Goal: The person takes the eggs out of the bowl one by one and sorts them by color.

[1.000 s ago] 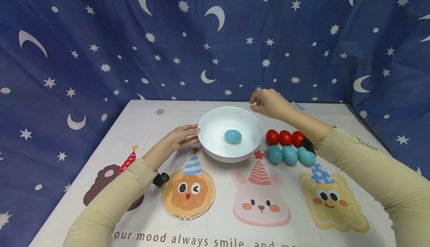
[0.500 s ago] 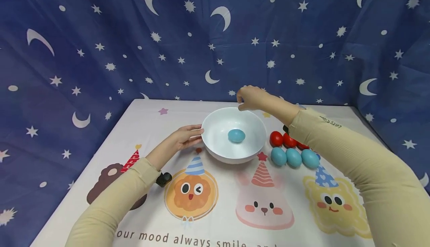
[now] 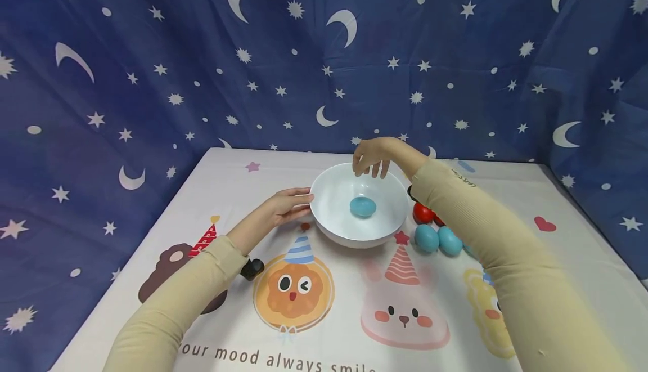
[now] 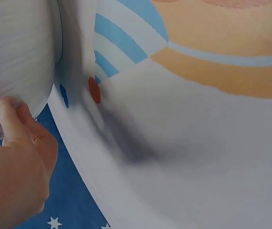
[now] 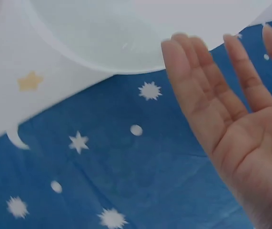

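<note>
A white bowl [image 3: 331, 228] stands on the table with one blue egg [image 3: 363, 207] lying inside it. My left hand [image 3: 287, 207] holds the bowl at its left side; in the left wrist view its fingers [image 4: 13, 121] lie against the outer wall. Over the far rim of the bowl hangs my right hand [image 3: 377, 155], fingers pointing down and nothing between them. The right wrist view shows its fingers [image 5: 207, 76] fairly straight, spread beside the bowl [image 5: 102, 38]. To the right of the bowl lie blue eggs [image 3: 427, 238] and red eggs [image 3: 423, 213], partly hidden by the right sleeve.
A white tablecloth [image 3: 304, 355] with printed cartoon figures covers the table. Behind it hangs a blue curtain [image 3: 283, 107] with moons and stars. The right sleeve [image 3: 486, 237] crosses above the eggs. A black wrist device [image 3: 252, 269] shows at the left wrist.
My right hand has moved left from beyond the bowl's right side to above its far rim, then lowered, its fingers now pointing down. The left hand stays on the bowl. The view has shifted slightly.
</note>
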